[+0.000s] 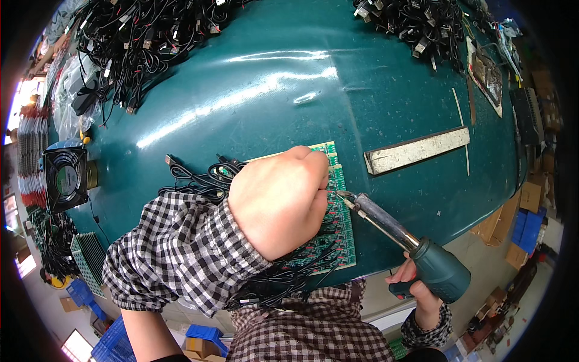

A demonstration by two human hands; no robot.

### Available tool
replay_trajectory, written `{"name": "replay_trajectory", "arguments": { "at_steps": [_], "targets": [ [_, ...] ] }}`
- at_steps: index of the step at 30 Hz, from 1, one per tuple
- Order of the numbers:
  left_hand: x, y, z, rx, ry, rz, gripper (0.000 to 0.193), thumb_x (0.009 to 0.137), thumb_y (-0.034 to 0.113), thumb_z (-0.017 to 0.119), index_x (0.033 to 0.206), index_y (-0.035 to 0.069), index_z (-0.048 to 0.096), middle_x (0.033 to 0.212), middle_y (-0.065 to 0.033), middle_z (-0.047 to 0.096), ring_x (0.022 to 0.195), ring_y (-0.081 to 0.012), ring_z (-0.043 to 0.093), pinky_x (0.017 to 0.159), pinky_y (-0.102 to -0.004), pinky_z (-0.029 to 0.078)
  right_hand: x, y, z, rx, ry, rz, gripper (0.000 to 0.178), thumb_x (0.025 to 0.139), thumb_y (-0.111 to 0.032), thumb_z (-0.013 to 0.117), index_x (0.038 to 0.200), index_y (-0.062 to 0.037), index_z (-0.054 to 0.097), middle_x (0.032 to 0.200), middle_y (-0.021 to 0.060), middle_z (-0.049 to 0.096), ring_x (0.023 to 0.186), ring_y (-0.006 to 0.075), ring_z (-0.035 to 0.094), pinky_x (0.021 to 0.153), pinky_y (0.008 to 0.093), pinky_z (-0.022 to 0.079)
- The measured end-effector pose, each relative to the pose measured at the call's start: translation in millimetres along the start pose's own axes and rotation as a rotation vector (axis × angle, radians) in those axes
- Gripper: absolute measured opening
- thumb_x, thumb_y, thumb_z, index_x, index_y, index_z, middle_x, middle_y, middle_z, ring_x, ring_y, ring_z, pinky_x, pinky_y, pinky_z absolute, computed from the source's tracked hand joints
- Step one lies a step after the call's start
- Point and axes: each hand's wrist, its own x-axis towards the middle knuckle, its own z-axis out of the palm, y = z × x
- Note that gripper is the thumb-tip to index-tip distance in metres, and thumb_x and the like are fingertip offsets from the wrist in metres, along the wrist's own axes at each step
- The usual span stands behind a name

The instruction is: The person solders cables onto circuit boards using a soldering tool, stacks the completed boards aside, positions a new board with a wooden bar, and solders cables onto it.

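My left hand (274, 202) is closed, its fingers curled down over a green circuit board panel (345, 235); whatever they pinch is hidden beneath the hand. In my right hand (426, 300) is the handle of a dark green soldering gun (445, 270). Its metal tip points up and left, ending at the panel's right part, close beside my left fingertips; I cannot tell whether it touches. Black cables (283, 282) lie across the panel's near side and toward my lap. More coiled black USB cables (202, 181) rest just left of the panel, partly behind my checkered sleeve.
A long pale metal bar (417, 151) lies right of the panel. Heaps of black cables (151, 36) fill the far left, with another heap (422, 27) at the far right. A black fan (65, 179) stands at the left edge, near stacked green boards (90, 263).
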Motion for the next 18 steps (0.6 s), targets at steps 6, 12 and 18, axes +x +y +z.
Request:
{"name": "replay_trajectory", "arguments": {
  "at_steps": [6, 12, 18],
  "targets": [
    [1.2, -0.5, 1.3, 0.014, 0.0, -0.022, 0.01, 0.073, 0.005, 0.065, 0.079, 0.003, 0.057, 0.077, -0.0119, 0.061, 0.068, -0.0291, 0.064, 0.06, -0.0376, 0.051, 0.3, 1.0, -0.6, -0.014, 0.005, 0.005, 0.069, 0.077, -0.014, 0.08, 0.13, 0.0058, 0.04, 0.09, 0.0129, 0.061, 0.085, 0.0219, 0.064, 0.083, 0.0457, 0.057],
    [0.7, 0.2, 0.9, 0.019, 0.009, -0.013, 0.01, 0.073, 0.005, 0.065, 0.079, 0.003, 0.057, 0.077, -0.012, 0.061, 0.068, -0.0294, 0.064, 0.06, -0.0377, 0.051, 0.7, 0.2, 0.1, -0.017, 0.027, 0.007, 0.068, 0.076, -0.011, 0.08, 0.129, 0.0068, 0.042, 0.09, 0.0157, 0.063, 0.085, 0.0225, 0.065, 0.083, 0.046, 0.057],
    [0.7, -0.2, 1.3, 0.012, 0.022, -0.001, 0.01, 0.073, 0.005, 0.066, 0.079, 0.003, 0.057, 0.077, -0.012, 0.061, 0.067, -0.0293, 0.064, 0.059, -0.0376, 0.051, 1.4, 0.1, -0.6, -0.055, 0.009, 0.007, 0.065, 0.076, -0.01, 0.08, 0.126, 0.0088, 0.044, 0.088, 0.016, 0.064, 0.085, 0.0226, 0.065, 0.082, 0.0448, 0.058]
  ]
}}
